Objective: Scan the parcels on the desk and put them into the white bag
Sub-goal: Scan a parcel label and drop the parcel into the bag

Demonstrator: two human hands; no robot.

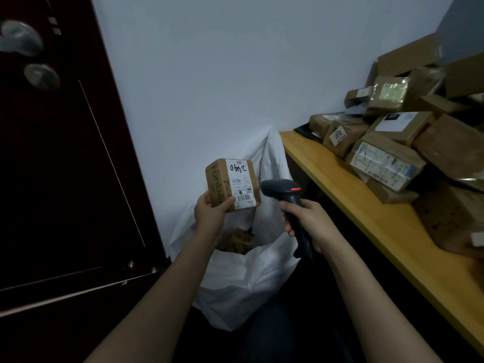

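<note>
My left hand (210, 209) grips a small cardboard parcel (233, 182) from below, its white shipping label with handwritten digits facing me. It hangs above the open white bag (243, 279), which stands on the floor between the wall and the desk. Inside the bag lies another brown parcel (239, 241). My right hand (311, 222) holds a black barcode scanner (284, 191) by its handle. The scanner's head, with a red light on top, points left at the parcel's label from close by.
A yellow wooden desk (366, 213) runs along the right, piled with several cardboard parcels (387, 163). A dark wooden door (57, 153) with metal knobs fills the left. A pale wall stands behind the bag.
</note>
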